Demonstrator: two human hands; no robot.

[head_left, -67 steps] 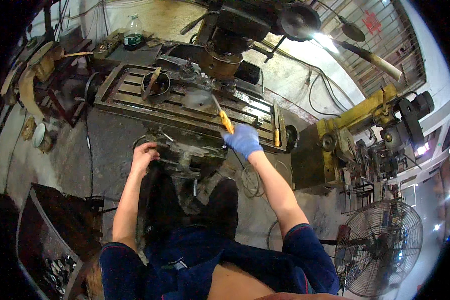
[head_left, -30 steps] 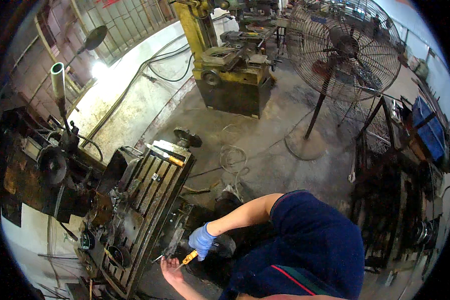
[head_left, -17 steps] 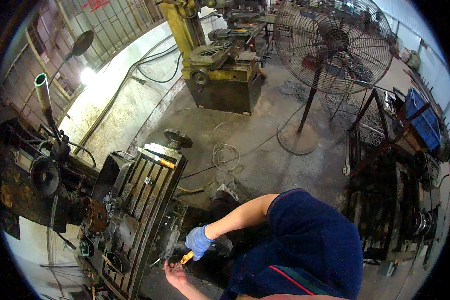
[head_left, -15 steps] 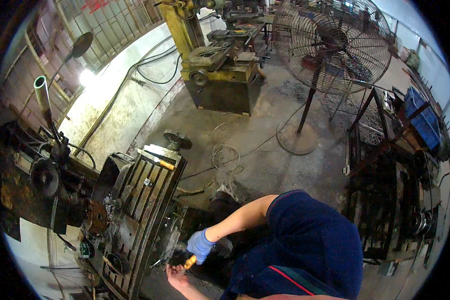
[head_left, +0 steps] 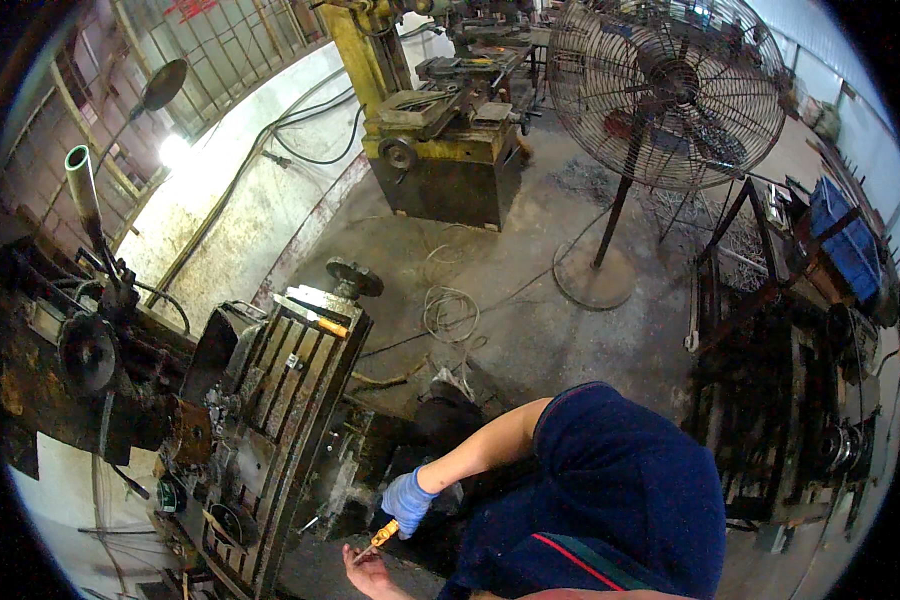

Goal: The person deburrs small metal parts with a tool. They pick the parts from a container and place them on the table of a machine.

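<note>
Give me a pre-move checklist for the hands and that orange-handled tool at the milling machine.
1. Grip on the orange-handled tool: ok, the gloved right hand is closed on it.
2. Left hand clear of the tool tip: cannot tell, it lies bare and open right below.
3. Glove on the left hand: not ok, none.
4. Machine table free of loose items: not ok, a second orange-handled tool lies at its far end.
5. Floor behind: not ok, coiled cable lies loose.

Counted: one milling machine (head_left: 260,420), one yellow machine (head_left: 440,130), one pedestal fan (head_left: 665,90), two orange-handled screwdrivers (head_left: 382,537), one blue crate (head_left: 845,240).
</note>
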